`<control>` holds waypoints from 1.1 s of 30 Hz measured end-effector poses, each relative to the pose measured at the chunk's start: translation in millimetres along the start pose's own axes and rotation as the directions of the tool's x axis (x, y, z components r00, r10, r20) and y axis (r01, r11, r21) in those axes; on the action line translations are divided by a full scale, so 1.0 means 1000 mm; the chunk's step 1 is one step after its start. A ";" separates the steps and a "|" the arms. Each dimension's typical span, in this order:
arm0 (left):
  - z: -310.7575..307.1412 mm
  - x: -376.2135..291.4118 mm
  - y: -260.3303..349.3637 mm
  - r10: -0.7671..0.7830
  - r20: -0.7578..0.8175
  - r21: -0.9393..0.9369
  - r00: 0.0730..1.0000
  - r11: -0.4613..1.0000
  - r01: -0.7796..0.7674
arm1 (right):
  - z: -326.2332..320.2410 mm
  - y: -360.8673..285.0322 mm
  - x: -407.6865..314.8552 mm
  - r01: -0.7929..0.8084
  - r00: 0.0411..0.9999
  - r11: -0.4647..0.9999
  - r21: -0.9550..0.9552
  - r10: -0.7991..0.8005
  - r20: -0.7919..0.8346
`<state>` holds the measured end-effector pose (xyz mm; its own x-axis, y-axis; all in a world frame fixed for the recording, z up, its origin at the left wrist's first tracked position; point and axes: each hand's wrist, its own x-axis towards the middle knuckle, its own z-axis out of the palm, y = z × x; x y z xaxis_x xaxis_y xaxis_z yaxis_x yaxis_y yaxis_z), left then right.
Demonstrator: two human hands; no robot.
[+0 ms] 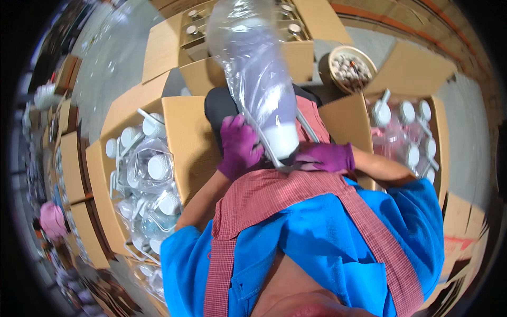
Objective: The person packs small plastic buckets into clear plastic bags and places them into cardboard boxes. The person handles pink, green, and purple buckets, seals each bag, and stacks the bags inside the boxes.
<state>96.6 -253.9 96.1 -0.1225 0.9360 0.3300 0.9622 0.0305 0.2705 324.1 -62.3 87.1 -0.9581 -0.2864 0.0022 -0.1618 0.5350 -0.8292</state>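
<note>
A large clear plastic bottle or jug (263,79) with a white cap (280,140) lies lengthwise over the lap, cap end toward the chest. Its surface looks bluish and glossy, and its far end is blurred. My left hand (241,144), in a purple glove, is at the left of the cap beside a grey strap-like strip (259,132). My right hand (324,156), gloved alike, is at the right of the cap, low against the red checked apron (273,190). The fingertips of both hands are partly hidden, so their grip is unclear.
An open cardboard box (190,146) of white-capped clear containers stands at left, another (441,138) with pinkish ones at right. Ahead is a divided carton (299,59) of capped jars. A round tub (334,79) holds small pale pieces. A person in pink (53,220) is far left.
</note>
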 end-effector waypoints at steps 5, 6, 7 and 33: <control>-0.012 0.040 0.008 -0.169 -0.473 -0.243 0.864 0.968 0.057 | -0.010 -0.087 0.021 -0.322 0.782 0.943 -0.080 0.218 -0.584; -0.026 0.051 0.006 -0.247 -0.510 -0.276 0.824 0.954 0.115 | -0.011 -0.092 0.019 -0.211 0.665 0.976 -0.049 0.107 -0.739; -0.045 0.063 0.003 -0.195 -0.509 -0.286 0.838 0.957 0.049 | -0.012 -0.100 0.010 -0.091 0.510 0.994 -0.060 -0.006 -0.860; 0.136 0.231 0.269 0.607 -0.004 -0.986 0.795 0.128 -0.103 | 0.024 -0.204 -0.300 0.708 -0.478 0.701 0.083 0.563 -0.674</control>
<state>359.8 18.4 122.4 0.4855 0.7612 0.4300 -0.1040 -0.4381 0.8929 650.1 -104.8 242.4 0.2072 0.9740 -0.0911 -0.7724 0.1057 -0.6263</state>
